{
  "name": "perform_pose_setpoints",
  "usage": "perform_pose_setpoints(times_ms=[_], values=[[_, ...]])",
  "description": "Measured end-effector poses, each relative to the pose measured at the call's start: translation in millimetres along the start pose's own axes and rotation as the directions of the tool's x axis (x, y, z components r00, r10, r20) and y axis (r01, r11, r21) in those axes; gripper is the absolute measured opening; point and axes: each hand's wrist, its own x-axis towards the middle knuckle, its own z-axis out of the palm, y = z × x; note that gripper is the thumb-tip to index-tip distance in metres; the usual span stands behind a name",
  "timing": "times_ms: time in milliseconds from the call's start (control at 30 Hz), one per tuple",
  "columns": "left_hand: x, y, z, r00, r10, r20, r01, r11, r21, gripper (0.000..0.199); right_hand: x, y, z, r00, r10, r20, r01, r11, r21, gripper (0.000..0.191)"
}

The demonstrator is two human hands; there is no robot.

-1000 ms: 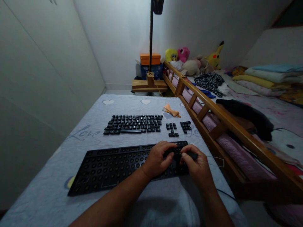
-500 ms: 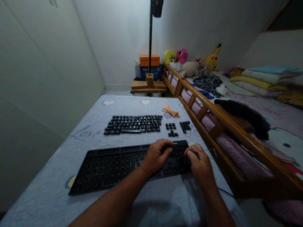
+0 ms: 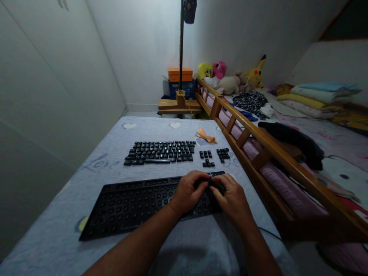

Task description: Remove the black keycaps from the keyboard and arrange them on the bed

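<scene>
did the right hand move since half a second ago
Yes. The right hand has moved left across the keyboard base, from near its right end to close beside the left hand.

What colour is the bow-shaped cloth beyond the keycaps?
The bow-shaped cloth is orange, clearest in the head view.

Both hands point(image 3: 208, 195) over blk kybd point(image 3: 129, 205), fingertips close tog.
</scene>
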Motion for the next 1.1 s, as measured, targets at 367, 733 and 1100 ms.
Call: perform_pose_setpoints(times_ms=[367,733,1100], values=[[-1,2,-0.9,1.000,-0.005,-0.010,0.005,0.999,0.034,0.037,61,62,-35,0.957,0.134,-0.255,-0.180,0.969,-0.167,0.020],[-1,-1,1.9,0.996,0.016,0.083,-0.025,0.993,0.115,0.027,123,155,-17,0.897,0.311,-0.313,-0.405,0.861,-0.306,0.010],[-2,0,1.4,0.993,0.033,0.113,-0.048,0.989,0.137,0.020,123,163,-7,0.907,0.302,-0.293,-0.393,0.856,-0.335,0.015]])
